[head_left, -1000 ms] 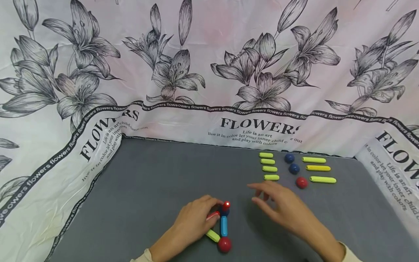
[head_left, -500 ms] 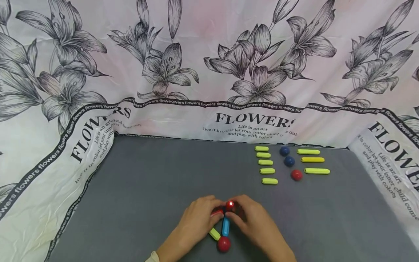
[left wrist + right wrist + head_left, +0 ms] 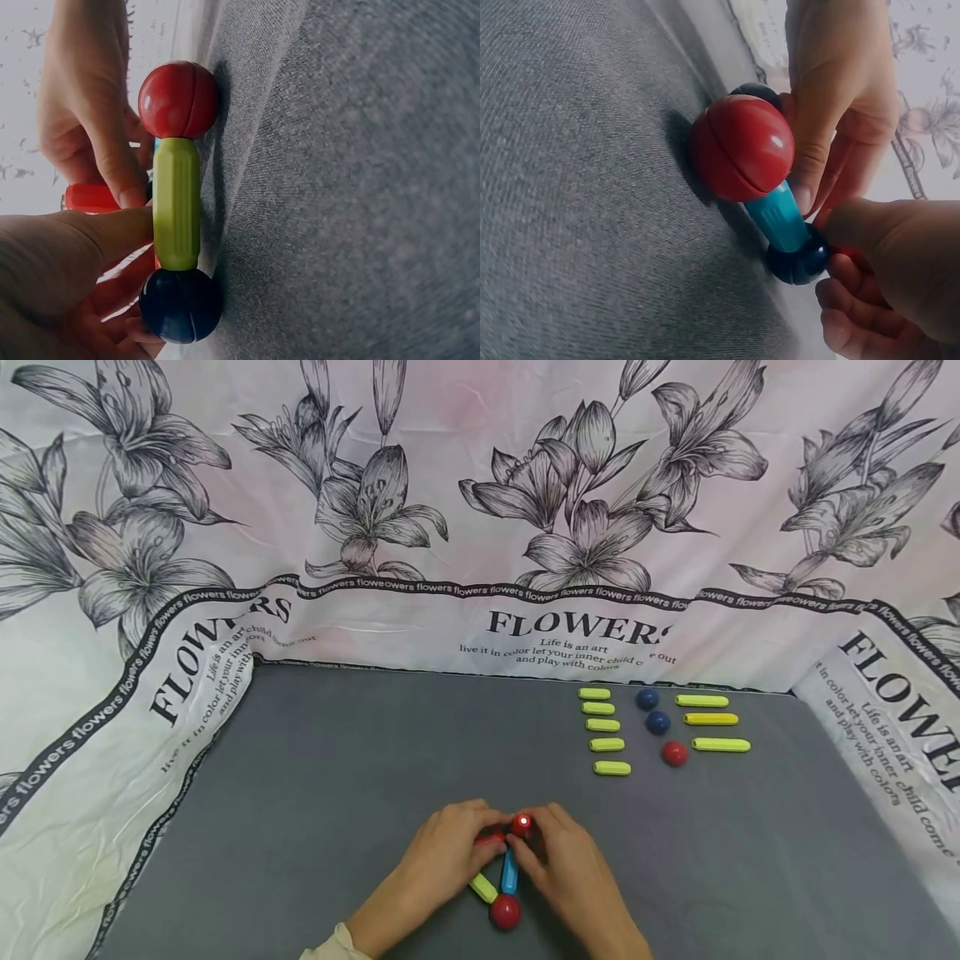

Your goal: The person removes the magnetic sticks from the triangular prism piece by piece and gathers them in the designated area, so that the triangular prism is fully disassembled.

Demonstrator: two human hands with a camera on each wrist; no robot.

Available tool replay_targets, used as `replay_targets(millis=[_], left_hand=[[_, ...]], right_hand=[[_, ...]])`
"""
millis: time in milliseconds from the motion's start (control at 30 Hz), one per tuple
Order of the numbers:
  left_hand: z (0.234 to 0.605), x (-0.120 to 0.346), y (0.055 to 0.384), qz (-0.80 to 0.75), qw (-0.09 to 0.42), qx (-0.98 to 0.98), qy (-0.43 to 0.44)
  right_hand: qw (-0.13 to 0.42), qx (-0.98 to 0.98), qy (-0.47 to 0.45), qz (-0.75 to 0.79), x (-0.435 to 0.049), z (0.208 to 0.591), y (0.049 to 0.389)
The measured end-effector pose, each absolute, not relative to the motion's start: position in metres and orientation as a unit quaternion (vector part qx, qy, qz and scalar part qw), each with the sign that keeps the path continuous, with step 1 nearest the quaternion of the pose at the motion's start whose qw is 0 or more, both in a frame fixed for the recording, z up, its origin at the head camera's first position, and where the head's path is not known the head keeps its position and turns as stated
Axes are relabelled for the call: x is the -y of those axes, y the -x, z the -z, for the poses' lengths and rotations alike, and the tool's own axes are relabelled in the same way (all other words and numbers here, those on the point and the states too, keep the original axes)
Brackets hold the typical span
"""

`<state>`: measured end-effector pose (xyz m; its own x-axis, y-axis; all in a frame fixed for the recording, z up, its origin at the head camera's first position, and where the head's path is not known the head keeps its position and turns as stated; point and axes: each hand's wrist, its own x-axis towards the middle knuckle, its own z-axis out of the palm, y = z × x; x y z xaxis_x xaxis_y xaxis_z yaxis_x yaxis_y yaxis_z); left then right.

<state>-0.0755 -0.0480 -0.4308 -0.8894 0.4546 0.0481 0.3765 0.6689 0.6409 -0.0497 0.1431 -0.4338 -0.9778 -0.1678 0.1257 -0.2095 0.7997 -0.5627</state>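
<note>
A triangle of magnetic sticks and balls lies on the grey surface. Its red ball (image 3: 505,912) is at the near corner, joined to a yellow-green stick (image 3: 177,204) and a light blue stick (image 3: 778,216). Those lead to one dark blue ball (image 3: 180,306) on the left and another dark blue ball (image 3: 799,259) at the far corner. My left hand (image 3: 442,852) pinches a lying red stick (image 3: 491,838) on the triangle's far side. With thumb and fingers, my right hand (image 3: 566,860) holds a second red stick (image 3: 91,197) standing upright over the far ball.
Beyond my right hand lie several short yellow-green sticks (image 3: 612,768) in a column. Beside them are two blue balls (image 3: 657,722), a loose red ball (image 3: 674,753) and longer yellow sticks (image 3: 711,719). Flower-printed cloth (image 3: 360,622) borders the grey surface (image 3: 360,735) behind and at both sides.
My right hand has come in from the right, where it hovered apart from the triangle, and now pinches the upright red stick. My left hand keeps its grip. The head view has shifted slightly.
</note>
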Motion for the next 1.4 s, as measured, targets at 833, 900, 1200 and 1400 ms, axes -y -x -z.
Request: replay_targets(millis=[833, 900, 1200, 1400], left_hand=[[0.432, 0.046, 0.075, -0.336, 0.06, -0.911, -0.232], [0.432, 0.046, 0.075, -0.342, 0.069, -0.908, -0.231], [0.431, 0.046, 0.072, -0.368, 0.1, -0.895, -0.23], [0.43, 0.046, 0.071, -0.379, 0.107, -0.89, -0.228]], right_hand=[[0.128, 0.941, -0.107, -0.294, -0.188, 0.437, 0.059], [0.16, 0.938, -0.118, -0.285, -0.198, 0.437, 0.061], [0.196, 0.945, -0.102, -0.242, -0.232, 0.434, 0.07], [0.191, 0.959, -0.087, -0.192, -0.25, 0.432, 0.07]])
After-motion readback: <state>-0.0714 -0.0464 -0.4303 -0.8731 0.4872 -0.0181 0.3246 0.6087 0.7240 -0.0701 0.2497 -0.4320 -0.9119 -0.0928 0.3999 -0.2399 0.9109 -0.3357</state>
